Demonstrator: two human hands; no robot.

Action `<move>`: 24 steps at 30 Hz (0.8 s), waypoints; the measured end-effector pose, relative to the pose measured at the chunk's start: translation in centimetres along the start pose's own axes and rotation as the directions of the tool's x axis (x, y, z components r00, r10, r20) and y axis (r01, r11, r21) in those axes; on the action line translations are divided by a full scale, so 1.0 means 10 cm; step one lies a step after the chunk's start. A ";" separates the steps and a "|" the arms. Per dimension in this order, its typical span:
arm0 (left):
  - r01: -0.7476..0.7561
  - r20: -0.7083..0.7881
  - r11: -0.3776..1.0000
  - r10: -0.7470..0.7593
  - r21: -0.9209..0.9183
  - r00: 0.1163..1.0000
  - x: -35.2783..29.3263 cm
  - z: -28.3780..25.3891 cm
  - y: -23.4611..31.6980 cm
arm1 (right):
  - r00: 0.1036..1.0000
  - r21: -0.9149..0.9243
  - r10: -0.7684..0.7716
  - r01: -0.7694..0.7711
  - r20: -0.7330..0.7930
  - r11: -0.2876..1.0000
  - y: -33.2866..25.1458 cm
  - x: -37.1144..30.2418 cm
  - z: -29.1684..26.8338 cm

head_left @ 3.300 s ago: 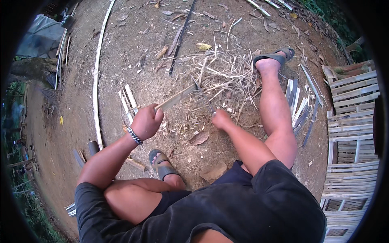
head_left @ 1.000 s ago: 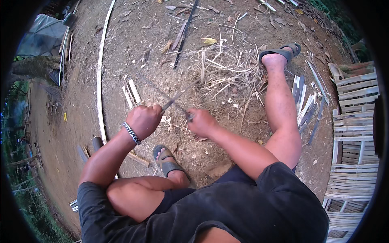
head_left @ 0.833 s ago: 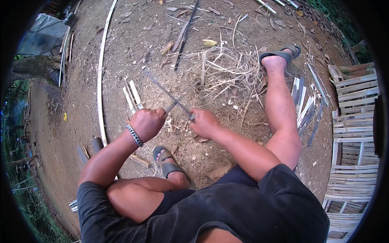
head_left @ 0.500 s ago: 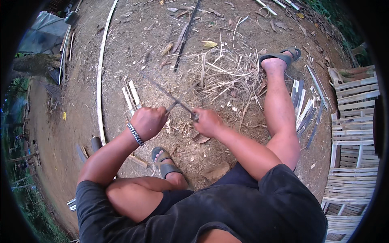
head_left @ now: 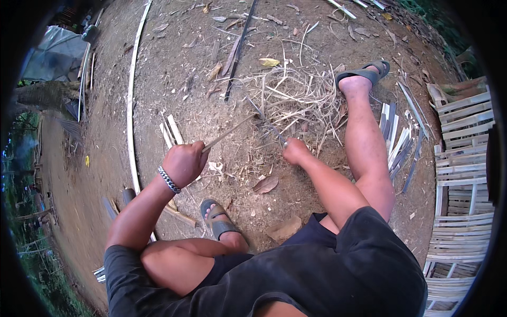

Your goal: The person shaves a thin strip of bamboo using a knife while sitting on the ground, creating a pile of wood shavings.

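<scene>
mid-frame, the left hand (head_left: pixel 185 165) gripped a thin strip (head_left: pixel 229 133), the right hand (head_left: pixel 297 151) a knife (head_left: pixel 269 124); under a loose hold, the strip could have twisted away.

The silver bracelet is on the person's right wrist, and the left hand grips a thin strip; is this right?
No: the head view shows the silver bracelet on the left wrist. The left hand does grip a thin strip.
</scene>
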State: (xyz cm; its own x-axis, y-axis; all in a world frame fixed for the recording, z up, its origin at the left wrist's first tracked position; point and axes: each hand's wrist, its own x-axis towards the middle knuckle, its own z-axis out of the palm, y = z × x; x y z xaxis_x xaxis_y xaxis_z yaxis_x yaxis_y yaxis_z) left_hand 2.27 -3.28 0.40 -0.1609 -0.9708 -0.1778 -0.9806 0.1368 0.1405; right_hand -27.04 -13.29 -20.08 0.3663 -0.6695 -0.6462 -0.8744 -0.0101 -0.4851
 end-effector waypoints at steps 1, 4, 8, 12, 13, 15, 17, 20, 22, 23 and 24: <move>0.034 0.029 0.999 -0.034 -0.025 0.999 -0.01 0.00 0.01 | 1.000 -0.042 -0.014 0.014 0.008 0.999 0.04 0.02 0.03; 0.065 -0.009 0.993 -0.067 -0.097 0.998 -0.01 0.00 -0.05 | 0.995 -0.001 -0.009 0.009 -0.102 1.000 0.14 0.09 0.19; 0.401 0.175 0.811 -0.361 -0.426 0.916 0.01 -0.03 -0.14 | 0.999 0.072 0.031 -0.029 -0.038 0.997 0.28 0.14 0.18; 0.446 0.083 0.779 -0.459 -0.442 0.884 -0.02 0.04 -0.24 | 0.999 0.142 0.016 -0.009 -0.050 0.990 0.21 0.08 0.22; 0.402 -0.035 0.820 -0.454 -0.406 0.890 -0.06 0.08 -0.23 | 0.998 0.173 0.004 0.006 -0.059 0.985 0.09 -0.01 0.20; 0.398 -0.009 0.723 -0.488 -0.565 0.873 -0.06 0.09 -0.19 | 1.000 0.272 0.024 -0.019 -0.014 0.962 -0.10 -0.17 0.17; 0.399 0.044 0.626 -0.503 -0.670 0.863 -0.03 0.06 -0.16 | 0.999 0.439 0.046 -0.040 -0.003 0.898 -0.25 -0.29 0.20; 0.417 0.246 0.365 -0.430 -0.832 0.868 -0.03 0.15 -0.35 | 1.000 0.412 -0.012 0.010 0.002 0.911 -0.42 -0.35 0.17; 0.322 0.180 0.371 -0.369 -0.871 0.912 -0.04 0.15 -0.29 | 0.999 0.413 -0.042 0.033 0.011 0.910 -0.47 -0.39 0.14; 0.274 0.146 0.371 -0.338 -0.887 0.930 -0.04 0.15 -0.27 | 0.999 0.419 -0.049 0.040 0.011 0.907 -0.50 -0.41 0.12; 0.266 0.138 0.459 -0.294 -0.848 0.946 -0.05 0.11 -0.27 | 0.998 0.424 -0.055 0.046 0.011 0.904 -0.54 -0.45 0.08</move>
State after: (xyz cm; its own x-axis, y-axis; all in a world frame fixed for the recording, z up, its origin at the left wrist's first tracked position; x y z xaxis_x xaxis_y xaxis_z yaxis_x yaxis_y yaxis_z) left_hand 4.89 -2.97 -0.99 0.1202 -0.9313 -0.3440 -0.3975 -0.3627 0.8429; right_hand -23.73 -9.59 -15.06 0.4177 -0.6597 -0.6247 -0.6391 0.2753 -0.7181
